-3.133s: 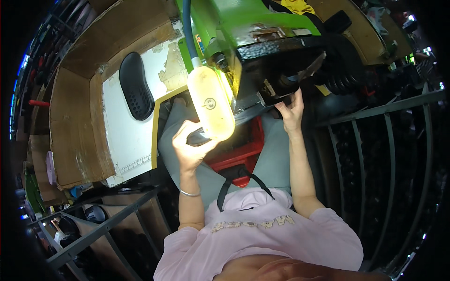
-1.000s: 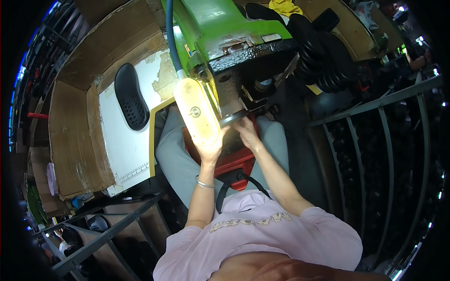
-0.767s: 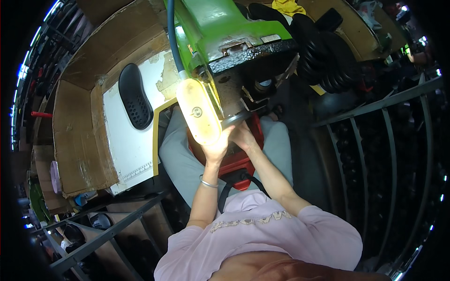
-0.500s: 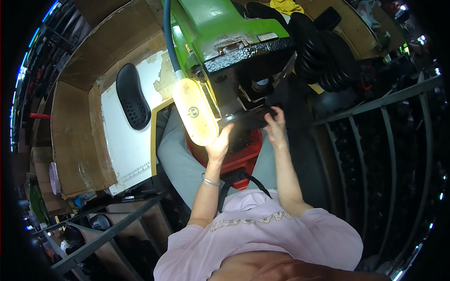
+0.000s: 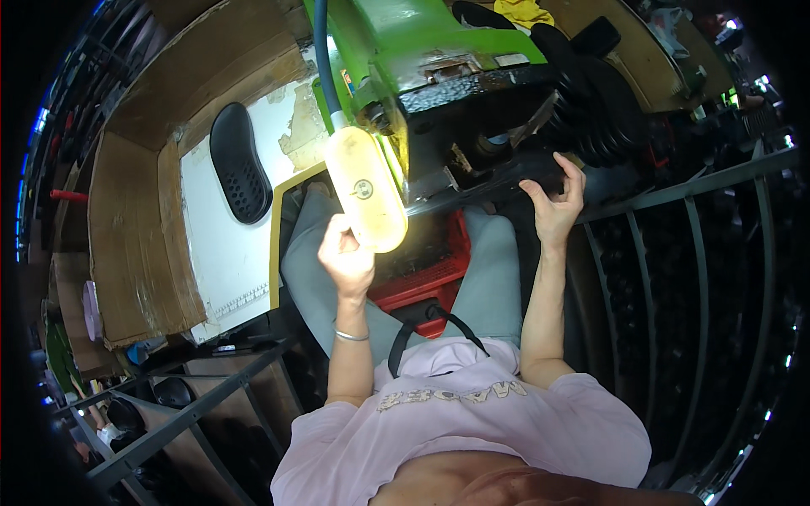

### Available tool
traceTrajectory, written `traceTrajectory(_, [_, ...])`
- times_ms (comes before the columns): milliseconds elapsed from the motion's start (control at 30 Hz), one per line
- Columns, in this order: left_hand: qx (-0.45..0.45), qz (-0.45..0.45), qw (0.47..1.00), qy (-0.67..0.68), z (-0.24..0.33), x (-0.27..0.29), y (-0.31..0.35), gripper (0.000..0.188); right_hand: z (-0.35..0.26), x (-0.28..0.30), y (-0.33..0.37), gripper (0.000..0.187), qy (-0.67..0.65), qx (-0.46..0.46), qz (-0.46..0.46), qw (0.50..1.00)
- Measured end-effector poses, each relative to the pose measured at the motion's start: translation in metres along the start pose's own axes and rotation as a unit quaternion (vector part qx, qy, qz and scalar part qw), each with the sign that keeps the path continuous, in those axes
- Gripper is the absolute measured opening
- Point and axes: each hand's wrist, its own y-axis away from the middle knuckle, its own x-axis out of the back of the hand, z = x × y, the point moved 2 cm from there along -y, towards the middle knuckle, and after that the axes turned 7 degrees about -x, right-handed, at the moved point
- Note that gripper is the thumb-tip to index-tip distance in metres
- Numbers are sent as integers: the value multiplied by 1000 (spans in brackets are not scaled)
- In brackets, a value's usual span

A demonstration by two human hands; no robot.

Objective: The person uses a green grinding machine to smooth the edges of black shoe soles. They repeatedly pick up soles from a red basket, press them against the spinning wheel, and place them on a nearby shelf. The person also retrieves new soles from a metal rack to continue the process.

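Note:
A green machine (image 5: pixel 439 51) with a black front stands before me, and a lit yellow oval lamp (image 5: pixel 367 190) hangs at its left side on a cable. My left hand (image 5: pixel 348 261) is beside the lamp's lower end with its fingers curled, and nothing shows in them. Under the machine's front, my right hand (image 5: pixel 558 202) has thumb and fingers around the right end of a dark, blurred shoe sole (image 5: pixel 498 187). The dark machine parts behind make the sole's outline hard to read. Another black shoe sole (image 5: pixel 240 160), with small holes, lies on the white board to the left.
A cardboard surround (image 5: pixel 135 228) walls the white board (image 5: pixel 240 274), which has a yellow edge. More black soles (image 5: pixel 603 110) are stacked right of the machine. Metal rails (image 5: pixel 688 190) stand at the right. A red object (image 5: pixel 422 287) is between my knees.
My left hand has come off the sole and moved left and down beside the lamp. My right hand has moved right and slightly up. The view has shifted a little.

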Motion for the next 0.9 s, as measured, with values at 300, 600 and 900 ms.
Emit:
traceTrajectory(300, [-27,44,999,16,22,64,11,28,-25,-42,24,60,-120,49,-103,986])
traceTrajectory(600, [-3,-52,994,-93,37,108,22,35,-32,-72,49,67,-124,40,-138,982])
traceTrajectory(900, [-42,-63,992,-102,43,-7,-2,21,-8,13,7,63,-113,39,-64,991])
